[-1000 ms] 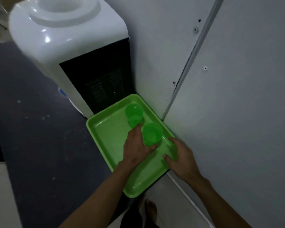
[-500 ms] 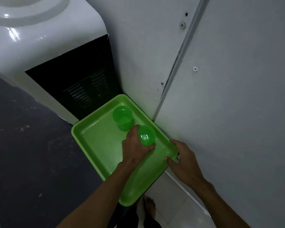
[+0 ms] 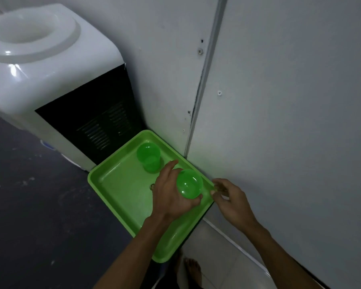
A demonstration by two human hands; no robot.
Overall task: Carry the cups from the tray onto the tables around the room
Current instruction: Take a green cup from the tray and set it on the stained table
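Note:
A bright green tray (image 3: pixel 117 184) lies on a dark surface in the corner by the wall. One translucent green cup (image 3: pixel 148 156) stands upright at the tray's far end. My left hand (image 3: pixel 169 197) is closed around a second green cup (image 3: pixel 189 184), held just above the tray with its mouth tipped toward me. My right hand (image 3: pixel 230 200) hovers at the tray's right rim, fingers loosely curled and apart, holding nothing.
A white water dispenser (image 3: pixel 35 76) with a black back panel stands directly behind the tray. Grey wall panels (image 3: pixel 290 122) close off the right side. The dark tabletop (image 3: pixel 40 215) extends left. A bare foot (image 3: pixel 193 270) stands on the tiled floor below.
My left hand has lifted the near cup off the tray and tipped it. My right hand has come off the tray's rim. The view has shifted slightly.

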